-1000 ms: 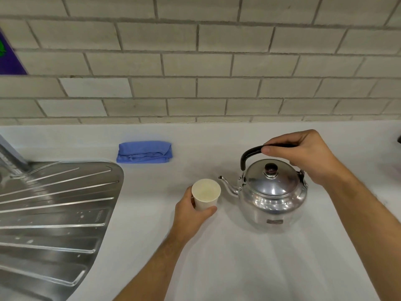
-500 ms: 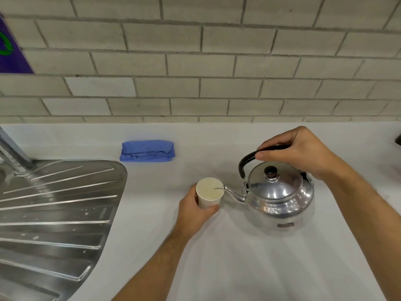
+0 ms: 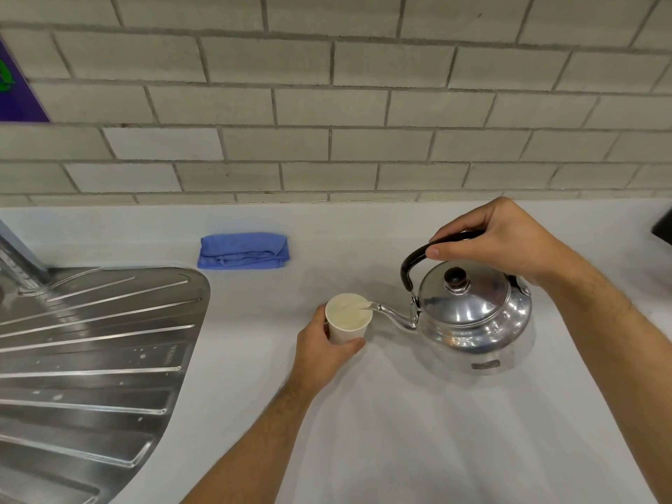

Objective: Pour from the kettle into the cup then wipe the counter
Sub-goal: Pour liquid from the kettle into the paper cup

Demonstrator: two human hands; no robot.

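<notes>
R hand (image 3: 505, 241) has a clenched grip round the black handle (image 3: 418, 260) of the kettle (image 3: 472, 318), fingers curled over the top, thumb tip pressed on the near side. Kettle is tilted toward the cup (image 3: 347, 318), lifted off the worktop (image 3: 400, 431), w/ its spout tip (image 3: 374, 306) over the cup rim on the right side. L hand (image 3: 320, 354) wraps the cup from the near-left, thumb across the front wall, fingers behind; grip closed on it, cup upright and standing on the worktop. Cup inside looks pale; can't tell the liquid level. Count: 1 kettle, 1 cup, 1 blue cloth (image 3: 243, 251), 2 hands. Cloth lies folded near the wall, well apart from the cup, back-left of it. Steel draining board (image 3: 91, 340) w/ ridges at far left. Small plate on the kettle's lower front (image 3: 485, 365) has writing, too small to read. Stamped mark on the draining board also unreadable. Purple sign (image 3: 14, 100) w/ green mark at top left, cut off.
</notes>
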